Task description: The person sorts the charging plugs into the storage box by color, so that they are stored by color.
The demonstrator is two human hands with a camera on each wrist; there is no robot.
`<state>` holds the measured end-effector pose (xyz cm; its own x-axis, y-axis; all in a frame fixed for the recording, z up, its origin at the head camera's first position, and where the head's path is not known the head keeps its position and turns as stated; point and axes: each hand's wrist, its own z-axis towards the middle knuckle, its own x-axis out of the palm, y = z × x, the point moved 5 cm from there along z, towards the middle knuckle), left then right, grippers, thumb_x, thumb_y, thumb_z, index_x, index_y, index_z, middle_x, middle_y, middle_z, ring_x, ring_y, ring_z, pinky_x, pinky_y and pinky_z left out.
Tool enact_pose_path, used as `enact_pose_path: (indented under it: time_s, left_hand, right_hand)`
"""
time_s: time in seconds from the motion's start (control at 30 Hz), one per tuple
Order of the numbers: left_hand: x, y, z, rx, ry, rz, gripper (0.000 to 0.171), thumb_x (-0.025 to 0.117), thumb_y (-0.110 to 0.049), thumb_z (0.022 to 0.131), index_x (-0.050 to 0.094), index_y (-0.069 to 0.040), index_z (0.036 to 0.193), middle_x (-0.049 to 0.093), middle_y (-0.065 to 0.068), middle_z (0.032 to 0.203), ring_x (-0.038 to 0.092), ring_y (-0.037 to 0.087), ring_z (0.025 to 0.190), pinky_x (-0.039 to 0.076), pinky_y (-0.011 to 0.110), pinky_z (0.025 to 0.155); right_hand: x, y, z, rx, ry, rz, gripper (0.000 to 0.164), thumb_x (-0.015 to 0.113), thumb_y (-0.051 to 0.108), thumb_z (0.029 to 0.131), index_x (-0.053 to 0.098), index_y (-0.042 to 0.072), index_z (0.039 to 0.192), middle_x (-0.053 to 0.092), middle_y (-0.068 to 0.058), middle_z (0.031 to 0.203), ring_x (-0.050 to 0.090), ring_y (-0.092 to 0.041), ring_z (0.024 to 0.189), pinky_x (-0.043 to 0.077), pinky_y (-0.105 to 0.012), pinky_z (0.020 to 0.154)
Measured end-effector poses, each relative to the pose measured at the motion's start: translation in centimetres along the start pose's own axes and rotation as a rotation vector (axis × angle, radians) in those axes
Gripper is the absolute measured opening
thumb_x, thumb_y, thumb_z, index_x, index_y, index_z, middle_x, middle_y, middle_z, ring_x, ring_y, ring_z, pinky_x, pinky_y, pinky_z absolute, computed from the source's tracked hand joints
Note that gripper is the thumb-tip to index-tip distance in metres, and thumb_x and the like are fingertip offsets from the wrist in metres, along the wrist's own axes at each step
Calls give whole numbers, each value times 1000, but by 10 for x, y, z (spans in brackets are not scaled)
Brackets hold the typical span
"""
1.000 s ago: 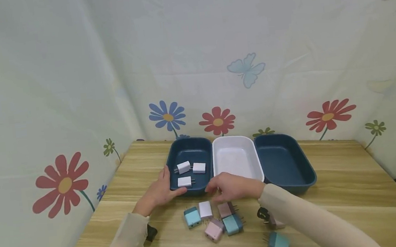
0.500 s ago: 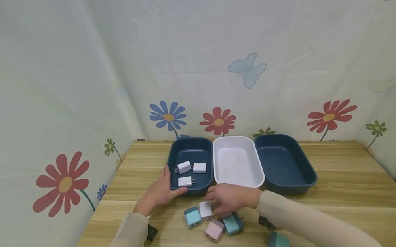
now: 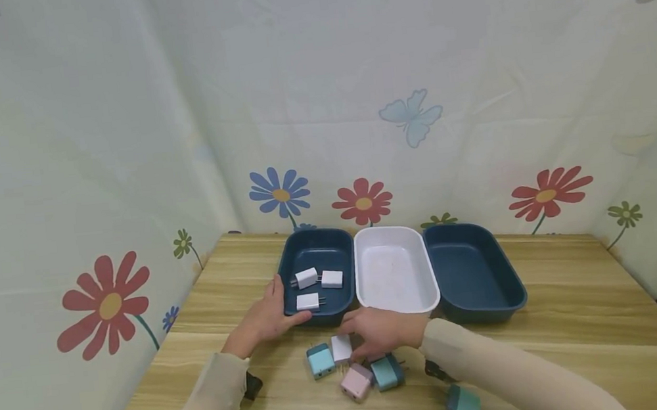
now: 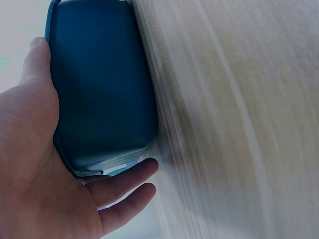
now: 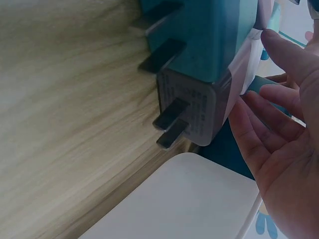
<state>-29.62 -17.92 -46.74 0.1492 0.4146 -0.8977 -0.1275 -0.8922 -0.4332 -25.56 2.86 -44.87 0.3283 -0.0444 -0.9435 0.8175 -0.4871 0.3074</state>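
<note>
My left hand (image 3: 264,313) rests at the near left corner of the left dark blue bin (image 3: 315,234), thumb along its front rim and fingers straight along its side. In the left wrist view those fingers (image 4: 124,181) reach past the bin's wall. Three white charger plugs (image 3: 308,301) lie in this bin. My right hand (image 3: 382,328) is low over the table, thumb and fingertips about a loose white charger plug (image 3: 341,349) and seeming to pinch it. Beside it are a light blue plug (image 3: 321,361), a pink plug (image 3: 356,382) and a teal plug (image 3: 387,372).
A white bin (image 3: 390,231) and another dark blue bin (image 3: 502,254) stand in a row with the left one. A green plug (image 3: 463,406) lies near the right forearm. In the right wrist view a brownish plug (image 5: 194,109) shows its prongs. A flowered curtain hangs behind.
My right hand has come down from the bins' front edge toward me and slightly left, onto the loose white charger plug. The left hand stays at the bin's corner.
</note>
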Motion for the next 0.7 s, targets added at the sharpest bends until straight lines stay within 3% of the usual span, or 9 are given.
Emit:
enact_pose_path:
  time_s: [0.37,0.7]
  left_hand:
    - [1,2,2,7,-5,-1,120,60,-69,76,-1,6,148,15,27,151,44,40,122,39,50,98]
    - [2,3,2,8,-12,-5,123,59,-73,74,0,6,148,15,27,151,44,40,122,39,50,98]
  right_hand:
    - [5,-1,8,46,42,-45,47,72,39,83,64,15,123,62,8,103,55,-2,83,46,-16,72]
    - [10,-1,12,115,95,-13,46,75,34,81,63,16,122,60,10,101,52,0,81,46,-18,73]
